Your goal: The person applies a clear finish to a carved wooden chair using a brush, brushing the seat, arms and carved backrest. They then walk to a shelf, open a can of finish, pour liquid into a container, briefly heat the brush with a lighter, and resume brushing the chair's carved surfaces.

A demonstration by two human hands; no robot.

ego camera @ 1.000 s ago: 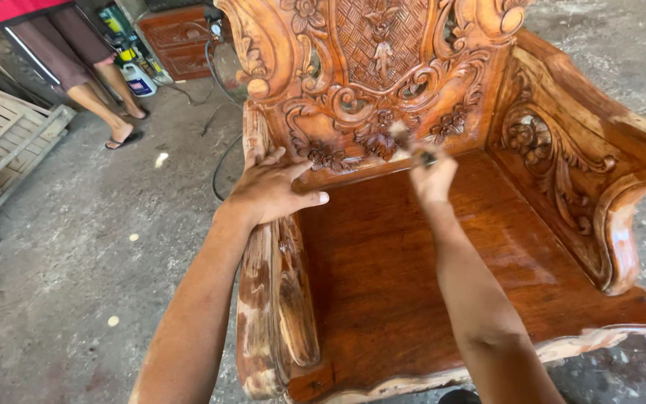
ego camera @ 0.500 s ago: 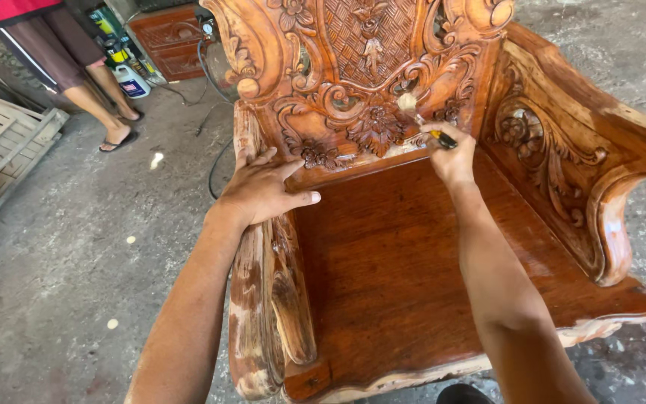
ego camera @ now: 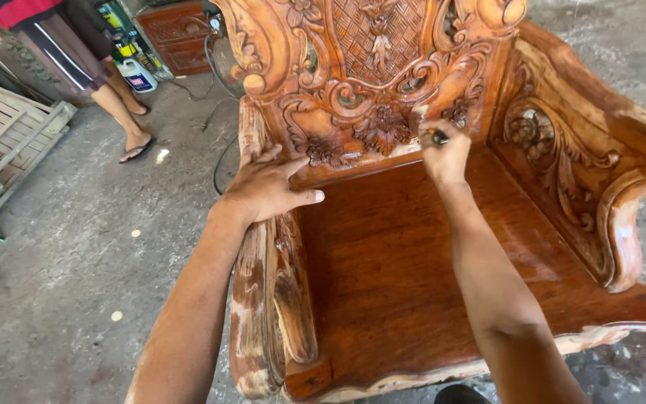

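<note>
— What had changed when you looked back over the last second?

— My right hand (ego camera: pixel 446 153) had climbed. A second earlier it sat low, near the back edge of the seat (ego camera: pixel 413 284); by this moment it was up against the flower carving (ego camera: pixel 383 129) on the backrest of the carved wooden chair (ego camera: pixel 487 247). My left hand (ego camera: pixel 267 187) had barely moved: it lay flat on top of the left armrest (ego camera: pixel 263 314), fingers spread wide, thumb pointing toward the seat, gripping nothing.

— And the right hand, what was it doing?

— It was closed around a small tool (ego camera: pixel 437 137), dark with a bit of yellow. The tip touched the carving just right of the flower. I couldn't make out what kind of tool it was.

— Give me a count.

— One chair, two armrests, two hands of mine. Off to the upper left stood one other person (ego camera: pixel 76 52), legs in view, wearing sandals. Beside them I counted one white jug (ego camera: pixel 137 75), one slatted wooden pallet (ego camera: pixel 1 150) near the left edge, and one small reddish cabinet (ego camera: pixel 177 37) behind the chair. A dark cable (ego camera: pixel 222 157) trailed across the concrete floor (ego camera: pixel 76 284).
</note>
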